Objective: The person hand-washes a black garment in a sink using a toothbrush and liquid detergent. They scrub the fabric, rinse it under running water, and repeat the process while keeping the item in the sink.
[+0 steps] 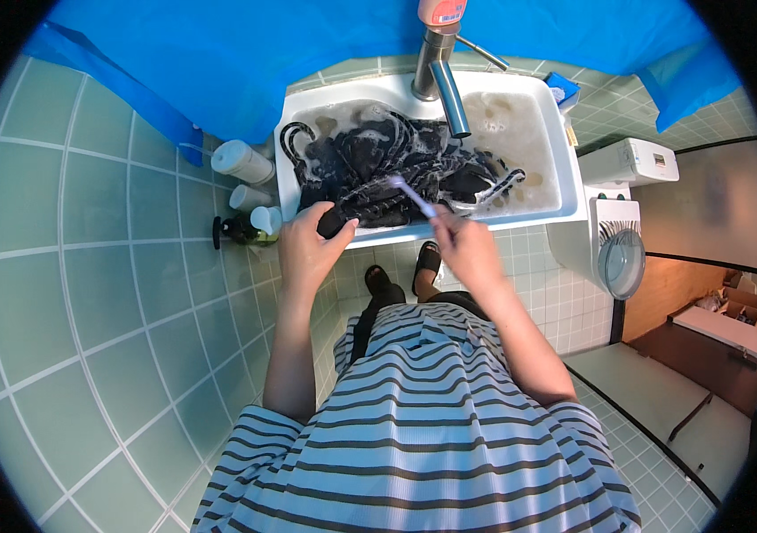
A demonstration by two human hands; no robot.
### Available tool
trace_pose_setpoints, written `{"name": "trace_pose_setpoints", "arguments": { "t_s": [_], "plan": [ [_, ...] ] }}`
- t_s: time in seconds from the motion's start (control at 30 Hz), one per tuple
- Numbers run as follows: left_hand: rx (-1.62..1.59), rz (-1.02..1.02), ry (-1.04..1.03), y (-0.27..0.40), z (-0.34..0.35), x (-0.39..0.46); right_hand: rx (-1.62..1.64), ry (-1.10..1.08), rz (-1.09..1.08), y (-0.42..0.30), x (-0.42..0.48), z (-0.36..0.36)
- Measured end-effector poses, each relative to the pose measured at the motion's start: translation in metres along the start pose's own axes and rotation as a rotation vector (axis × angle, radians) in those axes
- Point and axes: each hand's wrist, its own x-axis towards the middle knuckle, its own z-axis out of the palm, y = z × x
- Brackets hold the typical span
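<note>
Soaked black fabric with cords and straps, perhaps a bag, lies bunched in a white sink of cloudy, sudsy water. At the sink's near left edge, my left hand pinches a dark part of the fabric between thumb and fingers. My right hand grips the handle of a pale purple brush, which looks like a toothbrush. Its head is against or just over the wet fabric near the middle; contact cannot be told. Suds cling to the straps, and parts of the fabric are under water.
A metal faucet reaches over the sink, with a pink bottle at its top. White bottles and a pump bottle crowd the left side. Blue sheeting hangs behind. A toilet stands at the right.
</note>
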Motion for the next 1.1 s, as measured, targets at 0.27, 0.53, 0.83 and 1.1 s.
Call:
{"name": "trace_pose_setpoints", "arguments": {
  "t_s": [0.27,0.53,0.83,1.1],
  "plan": [
    [0.051,-0.03,-0.084,0.0,-0.004,-0.006,0.136,-0.035,-0.162,0.001,-0.018,0.014],
    [0.088,0.161,0.043,-0.001,0.004,-0.013,0.321,-0.066,-0.109,-0.007,-0.016,0.0],
    [0.166,0.283,0.227,0.002,0.01,-0.017,0.084,0.087,-0.043,0.011,-0.015,0.001],
    [0.102,0.264,0.242,0.005,0.008,-0.015,0.087,0.043,-0.11,0.02,-0.024,0.019]
  ]
}}
